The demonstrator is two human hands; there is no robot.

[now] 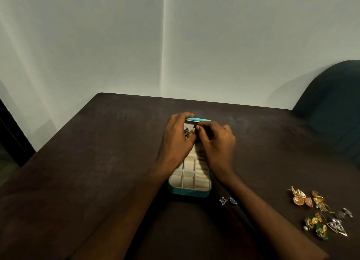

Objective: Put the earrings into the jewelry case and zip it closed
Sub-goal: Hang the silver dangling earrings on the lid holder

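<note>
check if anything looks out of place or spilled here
Nothing is spilled or damaged. One small silver pair lies apart from the earring pile, just right of the open case. Both hands work at its far end.

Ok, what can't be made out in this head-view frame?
- Far half of the jewelry case: hidden by left hand and right hand.
- Dark earring by the left fingers: too small to tell how it sits.
- What the right fingertips pinch: too small.
- Zipper: not discernible.
</note>
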